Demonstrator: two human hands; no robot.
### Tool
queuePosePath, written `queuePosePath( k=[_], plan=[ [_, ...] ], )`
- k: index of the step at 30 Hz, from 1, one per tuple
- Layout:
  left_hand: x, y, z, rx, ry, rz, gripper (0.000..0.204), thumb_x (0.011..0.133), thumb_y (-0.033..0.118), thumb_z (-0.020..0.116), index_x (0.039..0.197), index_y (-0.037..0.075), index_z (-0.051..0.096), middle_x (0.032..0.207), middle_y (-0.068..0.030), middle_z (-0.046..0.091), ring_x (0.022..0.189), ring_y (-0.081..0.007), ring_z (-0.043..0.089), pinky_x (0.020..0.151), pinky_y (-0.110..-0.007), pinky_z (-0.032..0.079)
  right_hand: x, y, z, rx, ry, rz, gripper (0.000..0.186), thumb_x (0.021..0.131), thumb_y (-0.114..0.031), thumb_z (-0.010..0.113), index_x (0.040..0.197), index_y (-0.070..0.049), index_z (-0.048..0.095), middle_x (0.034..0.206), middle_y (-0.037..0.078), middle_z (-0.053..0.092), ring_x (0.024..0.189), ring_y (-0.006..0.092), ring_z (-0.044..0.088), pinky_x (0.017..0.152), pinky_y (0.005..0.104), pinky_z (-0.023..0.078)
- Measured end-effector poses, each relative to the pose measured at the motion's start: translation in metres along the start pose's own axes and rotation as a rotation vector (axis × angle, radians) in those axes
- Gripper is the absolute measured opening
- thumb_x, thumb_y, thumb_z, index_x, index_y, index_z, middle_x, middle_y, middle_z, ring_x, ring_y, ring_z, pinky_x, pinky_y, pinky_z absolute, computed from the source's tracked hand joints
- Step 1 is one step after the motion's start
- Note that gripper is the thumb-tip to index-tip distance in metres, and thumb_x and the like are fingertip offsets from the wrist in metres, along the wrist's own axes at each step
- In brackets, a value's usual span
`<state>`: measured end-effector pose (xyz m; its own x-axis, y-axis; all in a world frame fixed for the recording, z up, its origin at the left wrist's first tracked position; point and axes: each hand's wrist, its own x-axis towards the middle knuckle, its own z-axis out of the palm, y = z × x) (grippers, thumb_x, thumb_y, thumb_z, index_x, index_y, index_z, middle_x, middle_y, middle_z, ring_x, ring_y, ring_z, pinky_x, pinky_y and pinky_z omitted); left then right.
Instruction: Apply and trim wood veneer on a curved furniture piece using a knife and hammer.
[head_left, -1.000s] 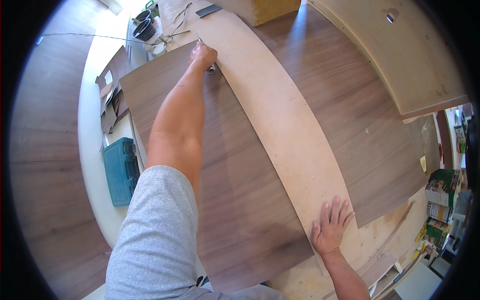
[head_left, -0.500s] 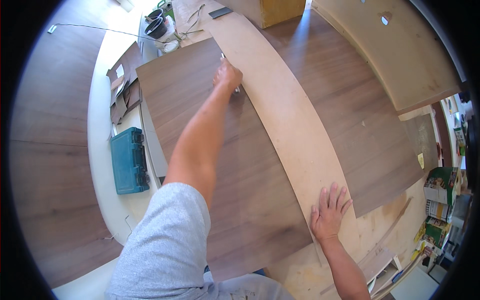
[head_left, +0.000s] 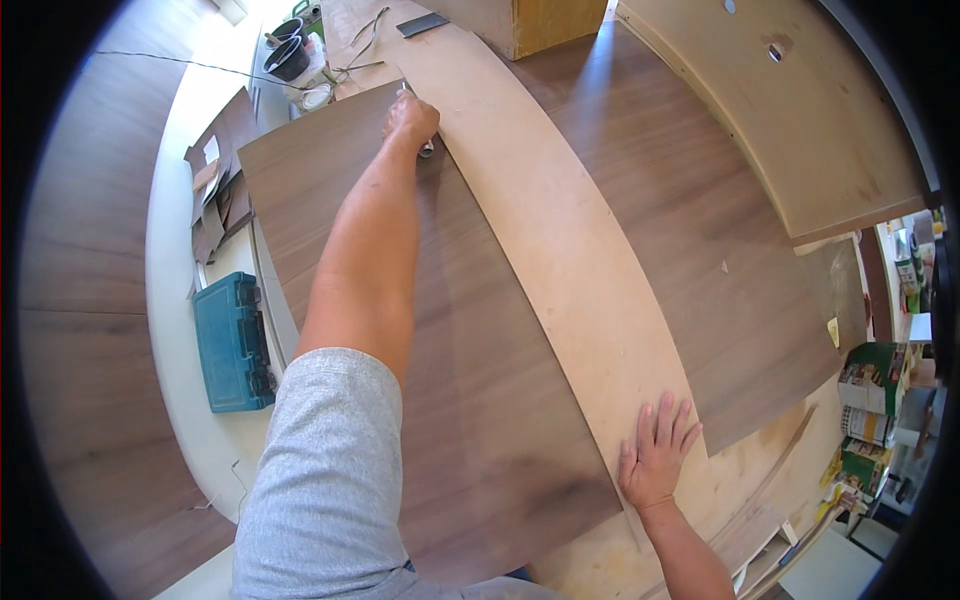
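My left hand (head_left: 410,120), at the end of my outstretched arm, is closed round a small silver tool (head_left: 426,149), partly hidden by the fingers, at the far end of the pale board's left edge. That long pale board (head_left: 560,230) lies over brown wood-grain sheet (head_left: 490,380), its right side curving in the fisheye view. Near the board's lower end, my right hand (head_left: 655,465) rests flat on it with fingers spread.
At left are a teal case (head_left: 225,340), brown offcuts (head_left: 215,200) and black buckets (head_left: 285,55). A dark small plate (head_left: 422,25) lies at the top. A wooden panel (head_left: 790,120) stands top right; boxes (head_left: 870,380) line the right.
My left hand came toward me along the board's edge with the tool, then moved back up to the far end. My right hand stayed on the board. The view shifted slightly.
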<state>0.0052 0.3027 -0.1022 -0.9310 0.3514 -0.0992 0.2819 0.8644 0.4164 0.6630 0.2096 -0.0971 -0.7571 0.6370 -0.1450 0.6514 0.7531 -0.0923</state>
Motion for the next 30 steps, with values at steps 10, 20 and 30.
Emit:
queuePosePath(
  k=[10, 20, 30],
  plan=[
    [0.035, 0.004, 0.001, -0.035, -0.007, -0.007, 0.048, 0.091, 0.018, 0.057, 0.136, 0.000, 0.059, 0.135, -0.0218, 0.066, 0.128, -0.0350, 0.063, 0.107, -0.043, 0.050, 0.001, 0.001, 0.004, 0.010, 0.006, 0.001, 0.065, 0.103, -0.042, 0.041, 0.161, -0.012, 0.031, 0.169, 0.022, 0.020, 0.154, 0.0551, 0.010, 0.118, 0.0744, 0.000],
    [0.031, 0.000, -0.003, -0.002, -0.003, 0.030, 0.050, 0.091, 0.018, 0.056, 0.136, -0.003, 0.056, 0.135, -0.0248, 0.064, 0.128, -0.0362, 0.062, 0.107, -0.042, 0.049, 0.003, 0.002, -0.001, 0.050, 0.016, 0.000, 0.065, 0.101, -0.040, 0.046, 0.158, -0.011, 0.037, 0.168, 0.022, 0.022, 0.153, 0.0562, 0.010, 0.117, 0.0762, 0.001],
    [-0.056, 0.000, 0.012, -0.017, -0.020, 0.039, 0.051, 0.092, 0.018, 0.051, 0.139, -0.003, 0.049, 0.137, -0.0270, 0.062, 0.131, -0.0401, 0.059, 0.109, -0.046, 0.047, -0.002, 0.002, -0.002, 0.100, 0.052, 0.002, 0.064, 0.097, -0.036, 0.054, 0.153, -0.008, 0.044, 0.168, 0.022, 0.023, 0.153, 0.0553, 0.009, 0.115, 0.0780, 0.001]
  ],
)
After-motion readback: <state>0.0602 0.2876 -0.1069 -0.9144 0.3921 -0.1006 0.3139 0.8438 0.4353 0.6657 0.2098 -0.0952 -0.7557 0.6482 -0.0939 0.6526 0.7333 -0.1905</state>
